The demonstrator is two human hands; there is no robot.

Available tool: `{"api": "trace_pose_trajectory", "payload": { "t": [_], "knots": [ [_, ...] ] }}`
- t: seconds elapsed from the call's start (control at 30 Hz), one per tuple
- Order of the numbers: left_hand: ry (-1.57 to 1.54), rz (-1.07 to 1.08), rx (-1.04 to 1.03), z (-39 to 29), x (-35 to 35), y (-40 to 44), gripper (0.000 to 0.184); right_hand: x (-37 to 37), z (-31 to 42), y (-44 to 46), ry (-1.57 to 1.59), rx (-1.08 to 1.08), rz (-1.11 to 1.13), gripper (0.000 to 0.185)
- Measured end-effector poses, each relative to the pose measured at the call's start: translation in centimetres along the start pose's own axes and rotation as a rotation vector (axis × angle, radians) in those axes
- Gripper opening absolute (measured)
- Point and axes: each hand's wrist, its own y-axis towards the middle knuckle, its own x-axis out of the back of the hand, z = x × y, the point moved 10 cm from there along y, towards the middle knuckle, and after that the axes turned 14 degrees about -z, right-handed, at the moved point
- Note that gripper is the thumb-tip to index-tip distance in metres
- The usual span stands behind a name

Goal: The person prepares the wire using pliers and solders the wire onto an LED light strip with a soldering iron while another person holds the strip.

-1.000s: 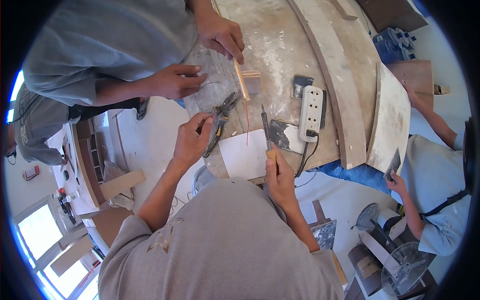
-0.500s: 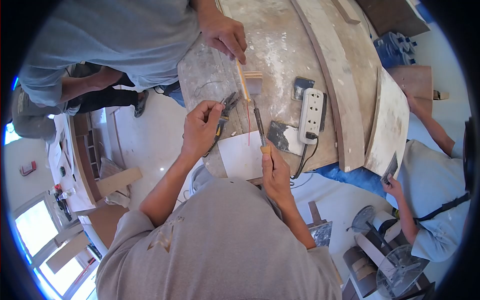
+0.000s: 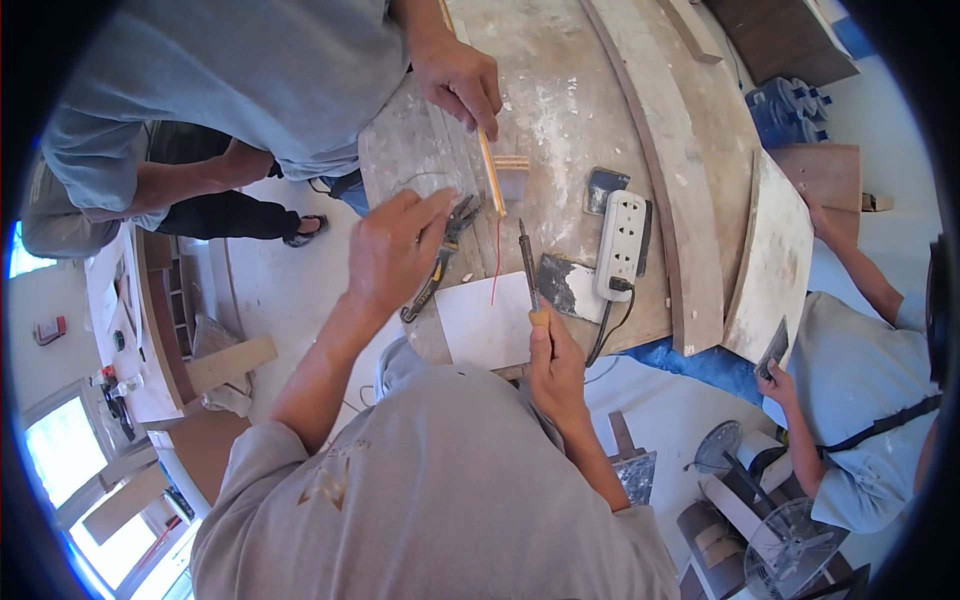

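Observation:
My right hand is wrapped round the yellow handle of a soldering iron, whose tip points away from me over the table. The tip is apart from the end of a narrow yellow-and-white strip. A thin red wire runs from that end down onto a white sheet. A co-worker's hand holds the strip from above. My left hand is closed in a pinch left of the strip; what it grips, if anything, is too small to make out. Beside it lie pliers with yellow-and-black handles.
A white power strip with a black plug stands right of the iron, near dark, paint-marked pieces. A small wooden block sits beside the strip. Long curved boards lie along the table's right. Another person holds a flat scraper there.
The iron's tip has drawn back from the strip's end, down and to the right. My left hand has turned and moved slightly left, off the pliers' jaws.

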Motion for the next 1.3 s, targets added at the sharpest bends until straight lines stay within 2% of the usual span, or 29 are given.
{"api": "trace_pose_trajectory", "payload": {
  "t": [0.07,0.17,0.27,0.37,0.77,1.3],
  "knots": [
    [0.054,-0.042,-0.194,-1.8,0.7,1.8,0.013,0.2,-0.2,-0.1,-0.01,0.005,-0.002,0.041],
    [-0.015,0.121,-0.265,-2.3,-2.2,2.6,0.011,0.1,0.0,0.5,0.03,-0.032,0.007,0.039],
    [-0.181,0.049,0.082,0.3,-2.3,2.2,0.012,-0.2,0.1,0.7,0.05,-0.04,-0.002,0.038],
    [-0.205,0.095,0.404,3.0,-2.5,0.5,0.016,-0.4,0.1,0.0,0.069,-0.064,0.001,0.038],
    [-0.325,0.059,0.504,4.2,-2.9,-1.7,0.018,-1.1,0.1,0.2,0.036,-0.048,0.025,0.039],
    [-0.384,0.038,0.532,4.6,-3.1,-2.6,0.018,-0.8,0.2,0.2,0.015,-0.057,0.012,0.038]
  ]
}}
